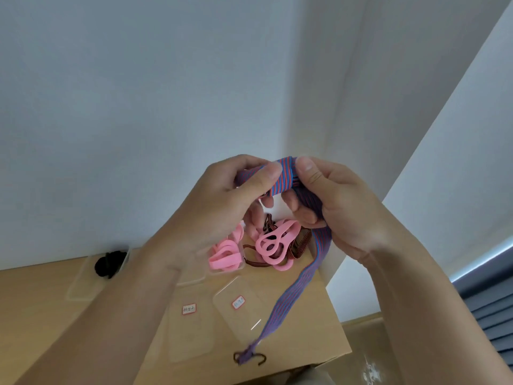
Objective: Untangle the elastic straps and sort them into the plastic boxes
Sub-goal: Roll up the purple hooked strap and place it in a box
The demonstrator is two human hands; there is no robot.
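Left hand point(222, 207) and right hand point(341, 209) both pinch blue-red striped strap point(287, 176) — tail hangs toward 6 o'clock over bench point(33, 301); pink straps point(222, 261) below.

This is a plain indoor room; home or office cannot be told. Its bare white painted walls point(138, 107) meet in a far corner behind a light-brown flat worktop point(41, 301), with grey-blue slatted blinds point(494, 315) at the near right.

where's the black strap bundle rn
In the head view, the black strap bundle sits in the far-left clear box on the tan surface, left of the left hand.
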